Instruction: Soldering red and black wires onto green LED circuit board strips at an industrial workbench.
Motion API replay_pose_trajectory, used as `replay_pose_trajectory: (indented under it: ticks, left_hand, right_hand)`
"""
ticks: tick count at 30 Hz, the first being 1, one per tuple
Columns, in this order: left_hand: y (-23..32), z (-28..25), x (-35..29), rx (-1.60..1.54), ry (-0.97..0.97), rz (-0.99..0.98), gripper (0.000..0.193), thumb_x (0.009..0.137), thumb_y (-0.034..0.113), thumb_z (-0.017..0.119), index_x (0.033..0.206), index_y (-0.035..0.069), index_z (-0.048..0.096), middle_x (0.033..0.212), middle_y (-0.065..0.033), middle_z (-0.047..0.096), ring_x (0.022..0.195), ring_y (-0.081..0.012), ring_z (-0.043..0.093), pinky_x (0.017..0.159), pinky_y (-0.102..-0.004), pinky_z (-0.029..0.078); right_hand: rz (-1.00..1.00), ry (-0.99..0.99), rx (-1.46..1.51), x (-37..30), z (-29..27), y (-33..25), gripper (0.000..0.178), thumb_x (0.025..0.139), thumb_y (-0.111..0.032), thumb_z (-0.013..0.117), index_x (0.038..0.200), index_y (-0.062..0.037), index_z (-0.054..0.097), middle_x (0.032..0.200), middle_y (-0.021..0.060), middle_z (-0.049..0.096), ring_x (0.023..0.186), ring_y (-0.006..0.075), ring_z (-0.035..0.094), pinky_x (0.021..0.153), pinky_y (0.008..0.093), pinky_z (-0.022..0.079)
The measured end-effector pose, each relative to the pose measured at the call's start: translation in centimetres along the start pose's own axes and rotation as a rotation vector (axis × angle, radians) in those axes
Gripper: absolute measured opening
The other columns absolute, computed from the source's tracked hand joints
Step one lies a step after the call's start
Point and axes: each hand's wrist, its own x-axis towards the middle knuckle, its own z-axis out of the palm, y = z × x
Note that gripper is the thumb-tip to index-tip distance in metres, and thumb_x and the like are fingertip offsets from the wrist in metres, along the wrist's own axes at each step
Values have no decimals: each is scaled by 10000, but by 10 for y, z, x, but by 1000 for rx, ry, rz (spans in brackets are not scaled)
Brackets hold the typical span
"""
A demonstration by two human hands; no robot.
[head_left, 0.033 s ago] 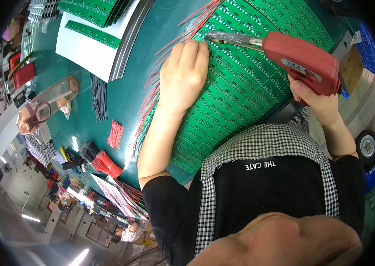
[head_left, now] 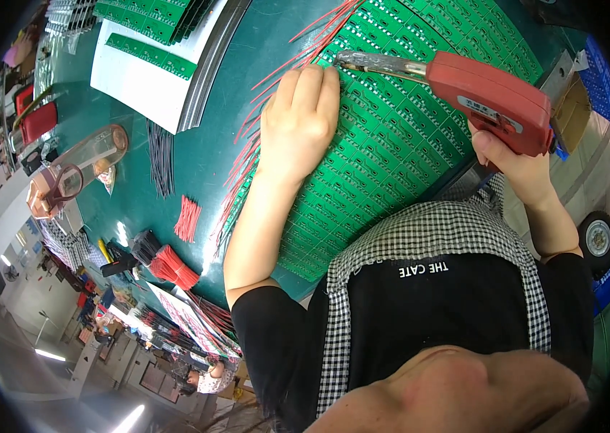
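My right hand (head_left: 512, 162) grips the handle of a red soldering gun (head_left: 492, 97). Its long metal tip reaches left and ends right beside the fingertips of my left hand (head_left: 299, 126). That hand lies back-up over the left edge of a large spread of green circuit boards (head_left: 384, 155), fingers bent and pressed together; what they pinch is hidden beneath them. Many red wires (head_left: 323, 40) stick out along this board edge, above and below my left hand. Rows of small shiny solder points cover parts of the boards.
On the green table (head_left: 225, 151), a white sheet (head_left: 139, 90) bears more circuit boards (head_left: 150, 56). Bundles of black wires (head_left: 161, 159) and short red wires (head_left: 187, 218) lie left of my forearm. Farther left is a clear plastic container (head_left: 106, 148). A blue crate (head_left: 599, 79) stands at right.
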Motion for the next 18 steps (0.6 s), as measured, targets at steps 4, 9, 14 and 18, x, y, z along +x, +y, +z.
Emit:
replay_pose_trajectory:
  ticks: [4, 9, 14, 18]
  left_hand:
    - [-5, 4, 1, 88, 85, 113, 230, 632, 55, 571, 856, 8, 584, 757, -46, 489, 688, -155, 513, 521, -244, 471]
    - [1, -1, 2, 67, 27, 64, 257, 645, 35, 569, 900, 14, 592, 823, -61, 520, 726, -186, 534, 591, -274, 478]
    - [-1, -3, 1, -19, 7, -14, 272, 657, -1, 592, 926, 31, 608, 875, -72, 559, 770, -220, 566, 661, -310, 482]
    - [-3, 0, 4, -164, 65, -76, 243, 660, -27, 611, 894, 38, 618, 842, -69, 572, 756, -222, 570, 658, -309, 474]
  right_hand:
    - [0, -46, 27, 1, -1, 2, 259, 751, -161, 697, 943, -14, 604, 747, 19, 611, 549, 44, 492, 488, 186, 395]
    - [-116, -58, 178, 5, -4, -4, 301, 796, -111, 614, 1078, -21, 558, 943, 66, 633, 558, 41, 470, 500, 177, 394]
    - [-120, -62, 124, 8, -10, -2, 317, 803, -136, 620, 1088, -18, 544, 954, 60, 627, 564, 45, 473, 499, 177, 391]
    - [-103, -38, 136, 8, -9, -2, 289, 798, -165, 642, 1035, -18, 570, 890, 43, 628, 559, 42, 475, 490, 179, 388]
